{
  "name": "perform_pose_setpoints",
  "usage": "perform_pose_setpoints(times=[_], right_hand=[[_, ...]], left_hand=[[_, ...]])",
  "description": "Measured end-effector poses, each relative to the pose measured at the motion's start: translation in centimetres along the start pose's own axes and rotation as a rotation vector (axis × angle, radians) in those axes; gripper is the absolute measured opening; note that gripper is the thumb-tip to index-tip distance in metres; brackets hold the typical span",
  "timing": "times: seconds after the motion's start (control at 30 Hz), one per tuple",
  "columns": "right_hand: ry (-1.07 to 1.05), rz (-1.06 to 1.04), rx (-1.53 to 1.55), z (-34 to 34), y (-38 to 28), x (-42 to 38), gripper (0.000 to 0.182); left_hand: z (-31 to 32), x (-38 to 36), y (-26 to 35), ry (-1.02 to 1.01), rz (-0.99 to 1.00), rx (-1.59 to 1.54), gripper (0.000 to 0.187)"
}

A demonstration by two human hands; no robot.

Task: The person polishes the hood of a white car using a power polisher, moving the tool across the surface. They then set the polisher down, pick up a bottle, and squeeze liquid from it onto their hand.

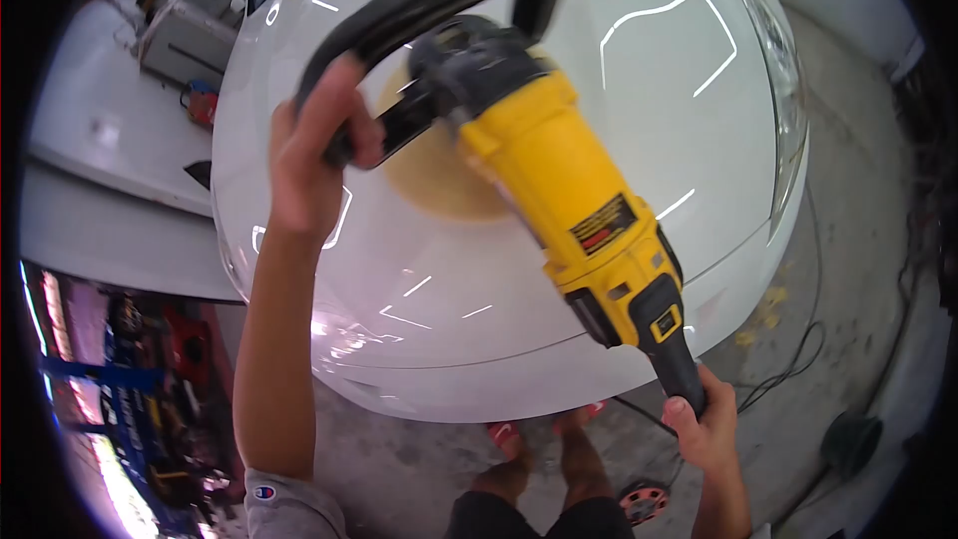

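A yellow and black corded polisher [564,175] spans the view, held in both hands over a white car hood [399,284]. My left hand [321,140] is wrapped round the left end of its black hoop handle [399,5]. Lower right, my right hand [707,421] grips the black rear handle, thumb on top. The tan round pad [434,175] shows under the tool's head, overlapping the hood and partly hidden by the tool. Bright light reflections lie across the glossy paint.
A dark power cord [788,369] loops over the concrete floor [858,210] at right. A red reel-like disc [644,502] lies near my feet. At left stand another white vehicle panel [110,150], a grey box [185,50] and a blue metal frame [115,389].
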State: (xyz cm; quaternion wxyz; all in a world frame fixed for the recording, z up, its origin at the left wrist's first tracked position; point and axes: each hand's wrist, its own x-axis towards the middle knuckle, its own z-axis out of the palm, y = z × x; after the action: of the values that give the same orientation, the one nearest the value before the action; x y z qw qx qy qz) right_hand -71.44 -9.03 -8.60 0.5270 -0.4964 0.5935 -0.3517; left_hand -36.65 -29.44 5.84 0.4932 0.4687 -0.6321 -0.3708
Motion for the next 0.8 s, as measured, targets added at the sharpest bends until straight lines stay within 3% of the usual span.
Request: perform_pose_setpoints(times=[0.07, 0.2, 0.3, 0.43, 0.53, 0.63, 0.7, 0.77, 0.8], right_hand=[[0.03, 0.02, 0.043, 0.6, 0.3, -0.5, 0.05], [0.091, 0.06, 0.192, 2.6, 1.5, -2.5, 0.052], [0.104, 0.033, 0.199, 4.7, 3.8, -5.0, 0.052], [0.132, 0.036, 0.111, 7.2, 8.1, -8.8, 0.051], [0.11, -0.026, 0.089, 10.3, 9.9, -11.4, 0.058], [0.071, -0.063, -0.034, 12.8, 10.4, -12.8, 0.043], [0.008, -0.035, -0.127, 14.8, 9.9, -13.2, 0.04], [-0.011, -0.052, -0.123, 17.3, 7.5, -12.9, 0.04], [-0.036, -0.079, -0.119, 18.5, 6.2, -12.4, 0.039]], left_hand=[[1.1, 0.7, 0.7, -0.001, -0.056, 0.227, 0.053], [2.1, -0.9, 0.9, 0.04, -0.072, 0.109, 0.05], [2.0, -3.9, 0.9, 0.031, -0.092, -0.088, 0.042], [0.4, -8.7, 0.2, 0.007, -0.155, -0.117, 0.04], [-3.1, -12.8, -0.5, -0.069, -0.171, -0.01, 0.038], [-7.4, -16.2, -2.4, -0.071, -0.077, 0.037, 0.037], [-10.1, -18.3, -3.4, 0.007, -0.066, 0.019, 0.043], [-12.1, -20.2, -3.8, 0.213, -0.095, -0.009, 0.053], [-14.0, -20.9, -4.6, 0.199, -0.056, -0.004, 0.055]])
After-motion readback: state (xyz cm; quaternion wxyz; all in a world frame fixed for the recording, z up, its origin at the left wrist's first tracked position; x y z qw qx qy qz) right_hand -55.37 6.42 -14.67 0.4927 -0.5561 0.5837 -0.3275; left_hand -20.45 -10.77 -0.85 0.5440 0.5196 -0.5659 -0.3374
